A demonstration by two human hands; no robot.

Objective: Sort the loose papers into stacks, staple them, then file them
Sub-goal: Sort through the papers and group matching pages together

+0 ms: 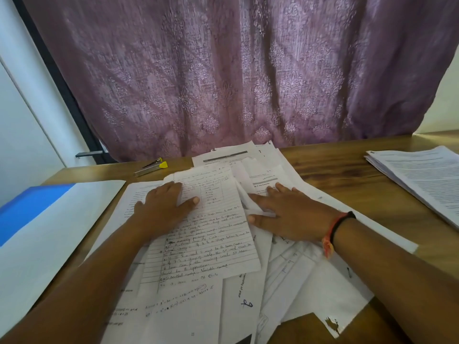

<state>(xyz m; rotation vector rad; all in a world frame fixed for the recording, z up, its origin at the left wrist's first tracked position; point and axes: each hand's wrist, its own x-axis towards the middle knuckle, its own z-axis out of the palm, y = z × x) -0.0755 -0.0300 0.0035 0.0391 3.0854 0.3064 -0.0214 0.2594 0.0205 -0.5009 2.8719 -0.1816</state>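
Loose papers: a jumbled heap fanned across the wooden table directly before you, under both your hands, not yet sorted or stapled.
Folder: lies open at far left, its near edge just beside the leftmost sheets.
Stapler: sits past the folder's far corner, nearer your left hand than your right.
Left hand: flat, fingers straight and spread, pressing the handwritten sheet's left edge; it holds nothing.
Handwritten sheet: tops the heap between your hands, its long axis running away from you.
Right hand: flat on the printed sheets just beside it, fingers extended leftward, gripping nothing visible.
Printed stack: a squared pile at far right, well apart from the heap, likely your right hand's reach.
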